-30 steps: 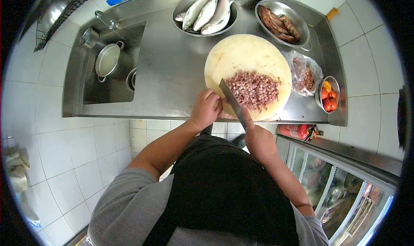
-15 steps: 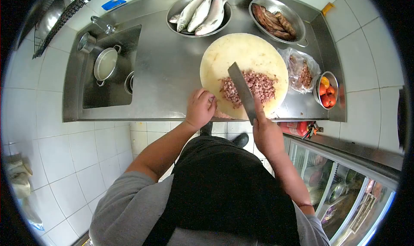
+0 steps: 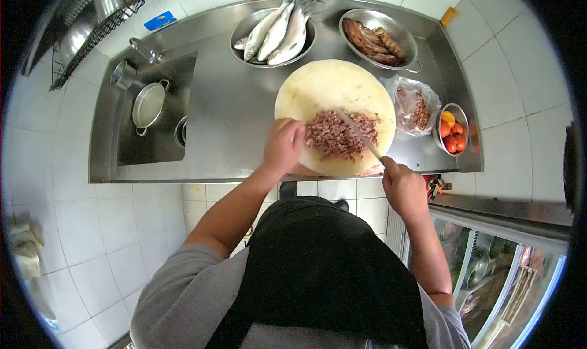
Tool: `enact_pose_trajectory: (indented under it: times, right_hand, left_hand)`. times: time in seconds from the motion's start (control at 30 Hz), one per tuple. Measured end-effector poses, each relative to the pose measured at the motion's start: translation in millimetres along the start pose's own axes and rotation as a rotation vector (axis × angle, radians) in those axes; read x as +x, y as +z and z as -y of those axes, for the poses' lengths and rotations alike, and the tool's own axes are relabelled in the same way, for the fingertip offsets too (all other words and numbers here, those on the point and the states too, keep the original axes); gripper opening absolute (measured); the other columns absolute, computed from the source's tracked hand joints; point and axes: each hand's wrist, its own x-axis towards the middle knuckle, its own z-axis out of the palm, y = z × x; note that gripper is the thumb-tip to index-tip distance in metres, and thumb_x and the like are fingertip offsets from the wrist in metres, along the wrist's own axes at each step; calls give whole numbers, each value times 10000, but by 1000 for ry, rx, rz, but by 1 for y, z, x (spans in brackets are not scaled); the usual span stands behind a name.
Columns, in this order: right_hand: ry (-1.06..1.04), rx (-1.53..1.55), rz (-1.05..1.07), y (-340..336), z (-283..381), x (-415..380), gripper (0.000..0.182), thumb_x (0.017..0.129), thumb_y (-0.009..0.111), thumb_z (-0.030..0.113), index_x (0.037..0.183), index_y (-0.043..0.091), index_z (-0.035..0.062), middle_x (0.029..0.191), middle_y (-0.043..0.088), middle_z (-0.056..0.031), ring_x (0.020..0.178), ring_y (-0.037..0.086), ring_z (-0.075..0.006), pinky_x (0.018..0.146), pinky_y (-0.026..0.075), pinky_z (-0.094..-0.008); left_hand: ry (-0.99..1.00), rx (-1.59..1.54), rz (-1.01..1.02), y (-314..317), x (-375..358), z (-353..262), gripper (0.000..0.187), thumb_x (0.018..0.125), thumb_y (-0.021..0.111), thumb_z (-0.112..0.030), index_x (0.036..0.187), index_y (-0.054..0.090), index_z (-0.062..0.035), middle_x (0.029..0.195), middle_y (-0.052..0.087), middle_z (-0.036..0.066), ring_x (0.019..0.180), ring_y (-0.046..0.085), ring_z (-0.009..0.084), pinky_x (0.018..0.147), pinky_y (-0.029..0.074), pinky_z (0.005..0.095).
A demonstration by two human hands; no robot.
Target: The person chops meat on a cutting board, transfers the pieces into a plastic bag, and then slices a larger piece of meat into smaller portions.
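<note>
A round, pale chopping board (image 3: 333, 83) lies near the counter's front edge, with a heap of finely diced reddish meat (image 3: 333, 135) on it. My right hand (image 3: 403, 187) grips a cleaver (image 3: 364, 138) by its handle. The blade stands on edge, its tip pointing away from me and to the left into the diced meat. At the board's left rim is my left hand (image 3: 284, 146), beside the meat, its fingers curled together. Whether they hold anything is hidden.
Behind the board stand a bowl of whole fish (image 3: 275, 34) and a colander of dark meat strips (image 3: 380, 40). To the right are a plastic bag with diced meat (image 3: 419, 107) and a bowl of tomatoes (image 3: 452, 132). A sink with a pot (image 3: 148, 107) is at left.
The cleaver has turned from showing its flat side to standing on edge, and my right hand has moved right. The diced meat is gathered closer toward my left hand. The head view has shifted slightly.
</note>
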Motion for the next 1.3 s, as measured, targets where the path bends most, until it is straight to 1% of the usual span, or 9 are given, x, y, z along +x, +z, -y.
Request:
enact_pose_trajectory:
  times: [0.23,0.33,0.53,0.77,0.87,0.9,1.0,1.17,1.3]
  right_hand:
    - [-257,-301,-5,0,-27,-6,255,841,585,126,1091,589,79,780,642,-62,710,679,-238,601,546,-373]
    - [-333,-299,-54,-5,-37,-13,283,828,591,138,1102,612,72,795,641,-51,732,671,-229,622,542,-357]
    - [-80,-87,-113,0,-74,-33,247,862,596,141,1095,646,74,773,652,-96,664,678,-305,589,557,-425]
    - [217,-4,29,52,-57,-5,198,922,498,87,1068,620,34,893,706,-194,754,715,-358,654,587,-454]
    - [162,130,82,54,-16,1,189,924,474,68,1049,607,21,933,708,-225,814,723,-373,687,592,-462]
    - [105,146,102,58,-13,6,186,933,479,93,1055,601,22,944,704,-228,816,717,-376,704,586,-477]
    - [16,144,192,49,-20,16,179,932,497,109,1052,600,23,934,704,-229,832,708,-377,733,576,-493]
    - [187,828,-16,56,-64,21,281,930,565,213,940,619,-63,865,627,-310,913,609,-505,791,487,-508]
    - [387,1111,202,52,-101,-1,280,981,550,215,861,578,-37,658,606,-143,531,612,-260,535,492,-377]
  left_hand:
    - [425,89,261,-8,24,-62,449,952,590,-407,1250,647,-77,1340,578,167,1262,516,360,1052,393,499]
    - [461,177,509,15,16,-70,577,952,552,-503,1363,597,-100,1584,332,179,1474,268,381,1183,226,521]
    - [128,252,410,-3,19,-15,785,913,567,-613,1469,464,-68,1594,262,247,1485,223,417,1196,210,509]
    - [-40,430,496,20,-16,-23,1313,623,843,-593,1583,129,-52,1594,165,313,1477,145,498,1209,170,521]
    - [-199,315,413,42,-9,-50,1308,615,869,-535,1582,132,-52,1602,140,301,1476,148,494,1210,173,522]
    - [-214,319,402,49,-6,-56,1245,639,877,-301,1588,101,-80,1597,136,307,1468,185,488,1201,224,498]
    - [-255,322,350,61,3,-62,1182,661,843,-204,1581,114,-62,1591,159,298,1461,220,465,1197,248,468]
    - [-114,178,74,76,8,-35,860,837,776,-348,1481,336,14,1502,356,306,1372,388,462,1130,364,464]
    - [-138,42,59,62,17,-16,541,951,622,-272,1379,492,33,1386,524,264,1305,491,403,1112,384,437]
